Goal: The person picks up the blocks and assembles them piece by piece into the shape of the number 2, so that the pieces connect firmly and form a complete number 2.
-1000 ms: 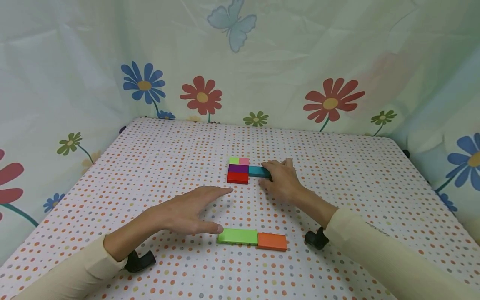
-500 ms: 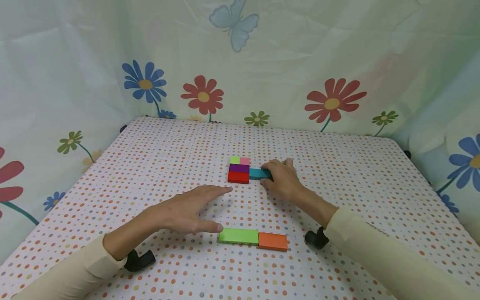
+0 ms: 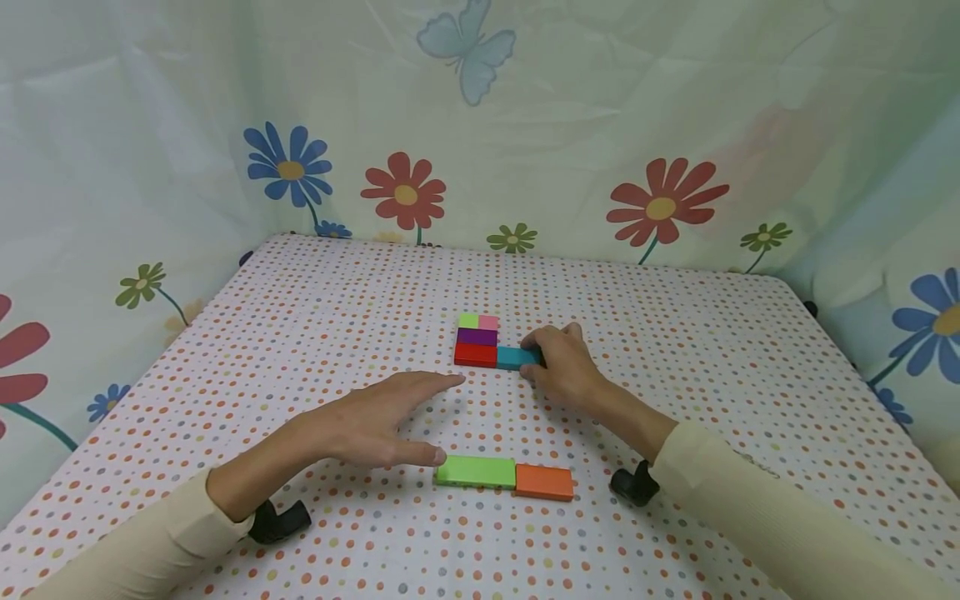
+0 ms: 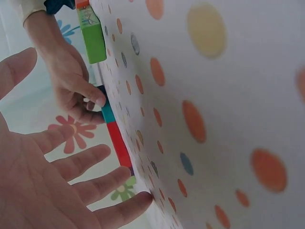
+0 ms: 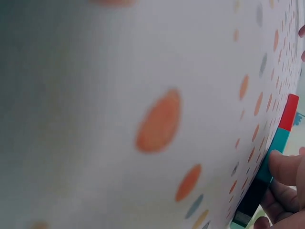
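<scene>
Two hands, right hand (image 3: pixel 564 367) pinching teal block (image 3: pixel 513 357) beside red block (image 3: pixel 475 355), left hand (image 3: pixel 367 423) flat, fingers spread

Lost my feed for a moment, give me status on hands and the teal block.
Right hand grips teal block, end against red block. Left hand open, flat over the table, holding nothing. Nothing in the way.

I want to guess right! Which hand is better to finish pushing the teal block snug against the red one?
Probably the right hand: it already grips the teal block, which sits end to end with the red block. The left hand is open and holds nothing.
</scene>
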`<state>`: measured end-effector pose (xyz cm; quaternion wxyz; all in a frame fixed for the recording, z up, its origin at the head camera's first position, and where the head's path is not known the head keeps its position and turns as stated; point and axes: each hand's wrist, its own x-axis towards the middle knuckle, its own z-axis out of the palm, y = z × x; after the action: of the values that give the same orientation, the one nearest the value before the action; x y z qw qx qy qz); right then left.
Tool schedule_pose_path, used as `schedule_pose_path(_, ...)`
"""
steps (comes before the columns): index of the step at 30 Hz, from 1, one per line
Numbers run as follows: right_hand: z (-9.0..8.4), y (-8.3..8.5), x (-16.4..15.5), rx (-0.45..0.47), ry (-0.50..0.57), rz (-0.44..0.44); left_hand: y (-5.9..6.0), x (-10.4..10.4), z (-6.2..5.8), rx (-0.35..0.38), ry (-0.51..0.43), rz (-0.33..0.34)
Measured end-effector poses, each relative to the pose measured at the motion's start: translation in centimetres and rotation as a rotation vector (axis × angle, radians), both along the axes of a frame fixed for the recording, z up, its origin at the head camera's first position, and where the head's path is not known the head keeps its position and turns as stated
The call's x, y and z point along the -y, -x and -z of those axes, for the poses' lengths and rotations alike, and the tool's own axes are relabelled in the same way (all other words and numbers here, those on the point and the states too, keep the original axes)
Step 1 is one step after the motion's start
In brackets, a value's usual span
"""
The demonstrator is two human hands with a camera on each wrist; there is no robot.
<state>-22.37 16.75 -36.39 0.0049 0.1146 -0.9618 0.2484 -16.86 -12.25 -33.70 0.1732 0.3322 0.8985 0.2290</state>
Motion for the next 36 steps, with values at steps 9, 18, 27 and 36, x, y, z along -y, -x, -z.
schedule_pose_path(9,0.0,-1.0,0.0,0.006,0.025,-0.012,-0.2,-0.1,-0.1,0.012,-0.003,-0.008)
schedule_pose_path(18,0.3,-2.0,0.1,0.018,0.072,-0.032,-0.3,-0.1,-0.2,-0.002,-0.008,-0.009)
schedule_pose_path(27,0.4,-2.9,0.7,0.056,0.068,-0.070,-0.5,-0.1,-0.2,-0.006,-0.007,0.004)
schedule_pose_path(36,0.3,-3.4,0.9,0.063,0.080,-0.145,-0.5,0.1,-0.2,-0.027,-0.022,0.040)
